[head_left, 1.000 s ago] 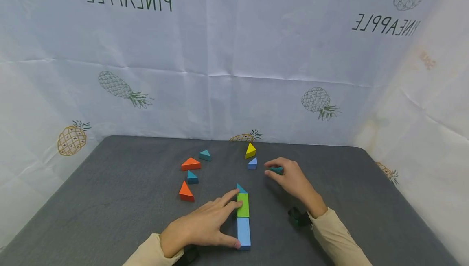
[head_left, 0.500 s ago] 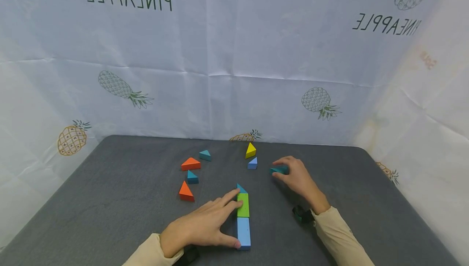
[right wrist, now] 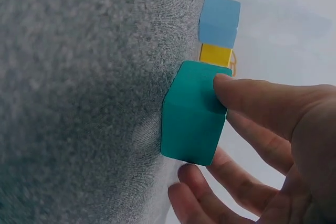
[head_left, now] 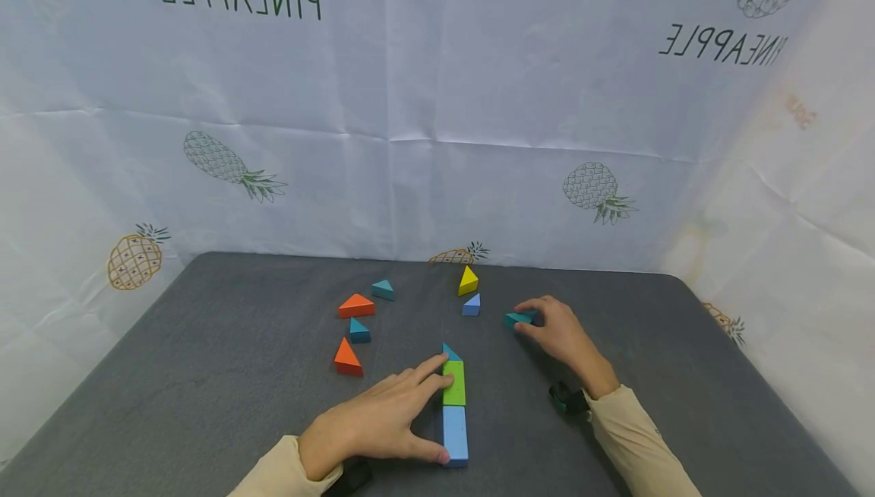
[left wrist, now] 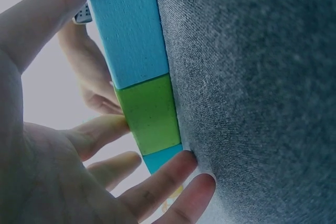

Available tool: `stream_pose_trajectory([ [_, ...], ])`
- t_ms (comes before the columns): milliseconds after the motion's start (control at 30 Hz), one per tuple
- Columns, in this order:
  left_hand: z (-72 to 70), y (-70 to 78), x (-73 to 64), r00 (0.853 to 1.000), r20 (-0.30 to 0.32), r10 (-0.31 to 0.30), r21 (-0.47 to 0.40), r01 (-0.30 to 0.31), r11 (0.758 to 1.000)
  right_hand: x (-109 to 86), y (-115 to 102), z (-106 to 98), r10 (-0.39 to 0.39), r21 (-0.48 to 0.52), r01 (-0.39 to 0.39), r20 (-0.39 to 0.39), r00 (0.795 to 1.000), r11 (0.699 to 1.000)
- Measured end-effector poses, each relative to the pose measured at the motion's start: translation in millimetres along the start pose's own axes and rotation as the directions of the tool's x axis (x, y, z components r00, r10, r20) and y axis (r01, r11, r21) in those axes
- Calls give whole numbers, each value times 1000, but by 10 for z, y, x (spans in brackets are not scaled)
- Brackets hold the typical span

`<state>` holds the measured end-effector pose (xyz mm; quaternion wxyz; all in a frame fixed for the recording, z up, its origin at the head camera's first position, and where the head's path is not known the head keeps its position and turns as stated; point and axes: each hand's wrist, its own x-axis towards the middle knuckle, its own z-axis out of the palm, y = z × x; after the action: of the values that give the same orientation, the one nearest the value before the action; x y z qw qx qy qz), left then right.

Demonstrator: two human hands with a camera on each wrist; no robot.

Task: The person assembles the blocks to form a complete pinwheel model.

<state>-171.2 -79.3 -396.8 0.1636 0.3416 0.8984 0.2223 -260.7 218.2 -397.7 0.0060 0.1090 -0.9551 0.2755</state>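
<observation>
In the head view, my left hand (head_left: pixel 383 417) lies along a straight row of blocks, fingers spread. Its thumb touches the near end of the light blue rectangular block (head_left: pixel 455 436). Its fingertips reach the green block (head_left: pixel 454 383) and the small blue triangular block (head_left: pixel 450 352) at the row's far end. My right hand (head_left: pixel 563 337) pinches a teal triangular block (head_left: pixel 517 320) on the table. In the right wrist view, the thumb presses one face of that teal block (right wrist: pixel 194 114), and the index fingertip is hidden behind it.
A periwinkle triangular block (head_left: pixel 471 305) and a yellow one (head_left: pixel 468 281) stand beyond the row. On the left lie two orange triangular blocks (head_left: pixel 348 358) and two teal ones (head_left: pixel 359 331). A pineapple-print cloth (head_left: pixel 410 102) hangs behind the grey table (head_left: pixel 205 375).
My right hand has shifted to the right and slightly back about the teal triangular block, which now shows more of its left side. The left hand and the row have kept still.
</observation>
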Motion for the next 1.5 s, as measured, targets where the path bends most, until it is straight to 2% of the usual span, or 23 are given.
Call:
stream_pose_trajectory([
  [500,0,-7,5,1000,-4,-1,3,1,1000,14,13,57,-36,27,36,-20,999,999],
  [1100,-3,-21,25,1000,9,2,13,-3,1000,9,-108,133,-7,36,7,-5,1000,999],
  [1500,-3,-28,30,1000,5,7,25,-7,1000,-10,-179,183,-52,44,53,-4,999,998],
])
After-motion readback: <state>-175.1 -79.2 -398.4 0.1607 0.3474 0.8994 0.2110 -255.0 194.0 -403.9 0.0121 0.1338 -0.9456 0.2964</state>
